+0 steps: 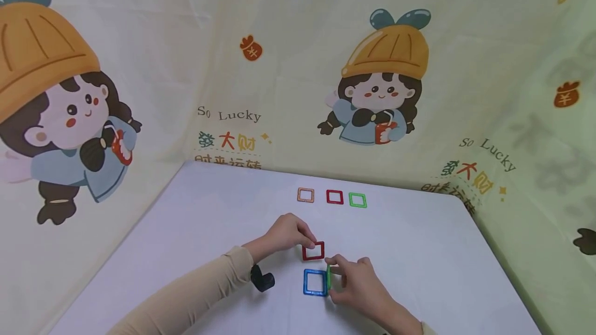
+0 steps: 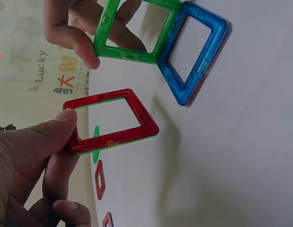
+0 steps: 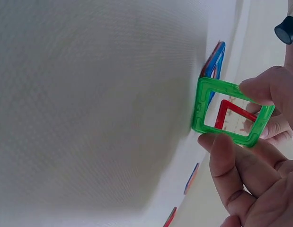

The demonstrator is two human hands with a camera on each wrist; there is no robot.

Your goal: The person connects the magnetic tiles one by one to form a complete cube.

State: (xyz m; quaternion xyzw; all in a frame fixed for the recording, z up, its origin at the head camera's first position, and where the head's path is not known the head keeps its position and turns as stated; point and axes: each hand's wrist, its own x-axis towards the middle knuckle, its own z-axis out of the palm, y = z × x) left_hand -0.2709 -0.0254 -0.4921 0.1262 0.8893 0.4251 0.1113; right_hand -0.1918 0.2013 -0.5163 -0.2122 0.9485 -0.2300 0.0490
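My left hand [image 1: 287, 232] pinches a red square magnetic tile frame [image 1: 323, 250] between thumb and fingers, tilted and raised over the table. In the left wrist view a thin green edge shows along the underside of the red tile [image 2: 140, 108]. My right hand [image 1: 365, 286] holds a green square magnetic tile [image 1: 328, 277] upright by its edges. This green tile stands along the right side of a blue square tile [image 1: 305, 282] that lies flat; they appear to touch. The left wrist view shows a reddish layer under the blue tile [image 2: 203, 61].
Farther back on the white table [image 1: 209, 231] lie an orange tile [image 1: 306, 188], another red tile [image 1: 334, 191] and another green tile [image 1: 357, 194] in a row. A cloth printed with cartoon figures [image 1: 288, 92] hangs behind the table. A black device [image 1: 263, 279] sits at the left wrist.
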